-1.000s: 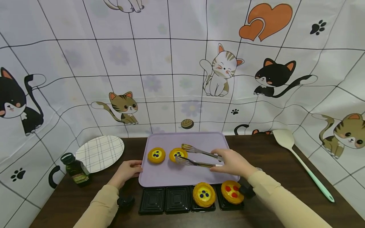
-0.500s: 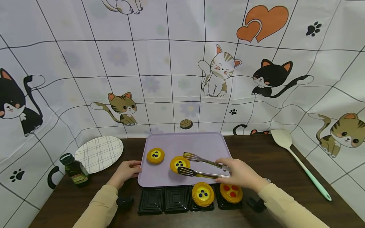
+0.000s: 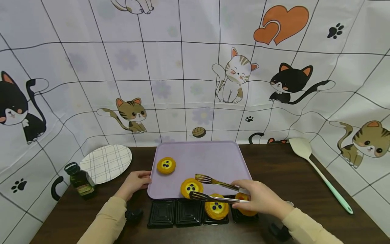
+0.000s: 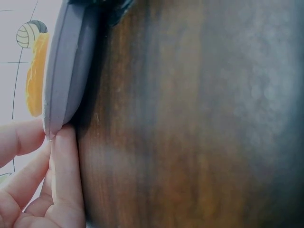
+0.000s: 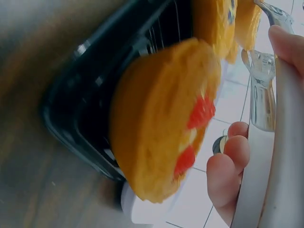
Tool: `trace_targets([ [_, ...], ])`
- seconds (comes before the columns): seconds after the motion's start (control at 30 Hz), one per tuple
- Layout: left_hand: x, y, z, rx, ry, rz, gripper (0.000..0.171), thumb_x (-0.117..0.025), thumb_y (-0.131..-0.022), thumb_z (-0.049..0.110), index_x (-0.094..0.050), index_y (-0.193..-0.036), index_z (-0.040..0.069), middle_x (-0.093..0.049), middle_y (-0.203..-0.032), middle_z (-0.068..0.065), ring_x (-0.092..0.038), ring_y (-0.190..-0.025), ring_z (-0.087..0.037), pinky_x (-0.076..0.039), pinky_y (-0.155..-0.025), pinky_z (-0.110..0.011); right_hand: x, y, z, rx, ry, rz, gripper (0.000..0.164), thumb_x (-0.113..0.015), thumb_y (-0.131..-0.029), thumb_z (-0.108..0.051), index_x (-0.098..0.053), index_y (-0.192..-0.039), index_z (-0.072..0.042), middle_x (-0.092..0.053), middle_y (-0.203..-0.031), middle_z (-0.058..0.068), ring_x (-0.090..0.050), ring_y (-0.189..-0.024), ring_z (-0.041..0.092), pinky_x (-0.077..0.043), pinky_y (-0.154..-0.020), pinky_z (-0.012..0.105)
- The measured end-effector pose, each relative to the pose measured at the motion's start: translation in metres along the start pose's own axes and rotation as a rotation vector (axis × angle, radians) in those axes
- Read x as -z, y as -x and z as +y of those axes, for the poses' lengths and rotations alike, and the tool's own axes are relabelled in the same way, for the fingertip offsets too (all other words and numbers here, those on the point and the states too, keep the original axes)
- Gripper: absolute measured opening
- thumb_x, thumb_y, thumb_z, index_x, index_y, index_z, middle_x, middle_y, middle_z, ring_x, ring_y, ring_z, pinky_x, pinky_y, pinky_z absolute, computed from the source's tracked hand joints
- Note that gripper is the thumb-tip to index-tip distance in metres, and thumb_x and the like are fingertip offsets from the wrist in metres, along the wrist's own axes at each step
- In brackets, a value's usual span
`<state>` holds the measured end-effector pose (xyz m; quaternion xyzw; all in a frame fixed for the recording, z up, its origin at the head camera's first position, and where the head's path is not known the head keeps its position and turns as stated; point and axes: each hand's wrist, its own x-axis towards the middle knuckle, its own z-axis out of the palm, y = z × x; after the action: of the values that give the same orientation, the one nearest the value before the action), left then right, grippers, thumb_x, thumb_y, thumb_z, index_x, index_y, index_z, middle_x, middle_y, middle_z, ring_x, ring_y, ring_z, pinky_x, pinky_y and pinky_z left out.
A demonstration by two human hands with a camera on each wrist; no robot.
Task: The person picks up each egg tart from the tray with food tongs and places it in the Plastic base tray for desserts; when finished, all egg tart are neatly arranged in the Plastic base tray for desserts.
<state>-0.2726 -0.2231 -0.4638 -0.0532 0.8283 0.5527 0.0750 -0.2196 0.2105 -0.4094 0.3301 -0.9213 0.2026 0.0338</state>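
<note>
Fingers (image 5: 222, 178) of the right hand (image 3: 263, 199) grasp tongs (image 3: 223, 185) whose tips flank a blue-dotted tart (image 3: 188, 188) at the near edge of a lavender tray (image 3: 201, 159); the left hand (image 3: 136, 183) pinches its left rim. A second blue-dotted tart (image 3: 166, 166) sits on it. Black compartments (image 3: 161, 214) before it hold another blue-dotted tart (image 3: 215, 214) and a red-topped tart (image 5: 152, 123) on the wooden table (image 3: 274, 162).

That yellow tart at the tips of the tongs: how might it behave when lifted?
The tart likely won't tip easily, since it looks low and wide. Its round edge could let it swivel between the narrow tongs. It seems fairly stiff, as its outline shows no obvious sag.
</note>
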Motion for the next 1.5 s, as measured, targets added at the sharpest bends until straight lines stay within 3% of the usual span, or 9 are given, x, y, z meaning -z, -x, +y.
trace_targets([
  [0.13,-0.001,-0.001,0.0,-0.004,0.0,-0.004,0.045,-0.061,-0.089,0.002,-0.048,-0.129,-0.015,-0.059,-0.115,-0.029,-0.065,-0.094,-0.025,-0.057,-0.08,-0.039,-0.005,0.006,-0.002,0.025,-0.013,-0.007,0.058,-0.071,-0.077,-0.053,-0.063,-0.12,-0.015,-0.065,-0.116,-0.004,-0.056,-0.078,0.003,-0.052,-0.07,0.024],
  [0.2,-0.001,-0.002,0.0,-0.006,0.0,-0.003,0.045,-0.061,-0.089,0.002,-0.048,-0.129,-0.015,-0.059,-0.115,-0.029,-0.065,-0.094,-0.026,-0.057,-0.08,-0.039,-0.006,0.007,-0.004,0.041,-0.011,-0.007,0.058,-0.072,-0.077,-0.053,-0.063,-0.12,-0.015,-0.065,-0.115,-0.005,-0.055,-0.077,0.003,-0.052,-0.069,0.022],
  [0.37,-0.001,-0.002,0.0,-0.007,-0.005,0.001,0.045,-0.061,-0.089,0.002,-0.048,-0.128,-0.015,-0.058,-0.115,-0.029,-0.065,-0.095,-0.026,-0.057,-0.08,-0.039,-0.01,0.01,-0.01,0.082,-0.009,0.007,0.055,-0.073,-0.077,-0.05,-0.063,-0.119,-0.016,-0.065,-0.113,-0.008,-0.061,-0.096,0.006,-0.056,-0.078,0.029],
  [0.57,-0.001,-0.001,0.0,-0.009,-0.002,0.002,0.045,-0.061,-0.088,0.001,-0.048,-0.128,-0.016,-0.059,-0.114,-0.029,-0.065,-0.094,-0.026,-0.057,-0.08,-0.039,-0.015,0.012,-0.015,0.107,0.001,-0.001,0.055,-0.072,-0.078,-0.051,-0.063,-0.119,-0.015,-0.065,-0.112,-0.007,-0.062,-0.098,0.009,-0.056,-0.08,0.031],
  [1.5,-0.001,0.0,0.0,-0.013,0.003,0.005,0.045,-0.061,-0.088,0.001,-0.049,-0.128,-0.016,-0.06,-0.111,-0.027,-0.065,-0.091,-0.024,-0.058,-0.079,-0.038,-0.017,0.015,-0.016,0.117,0.055,-0.009,0.059,-0.07,-0.076,-0.057,-0.061,-0.119,-0.017,-0.064,-0.104,-0.007,-0.058,-0.082,0.002,-0.055,-0.067,0.025],
])
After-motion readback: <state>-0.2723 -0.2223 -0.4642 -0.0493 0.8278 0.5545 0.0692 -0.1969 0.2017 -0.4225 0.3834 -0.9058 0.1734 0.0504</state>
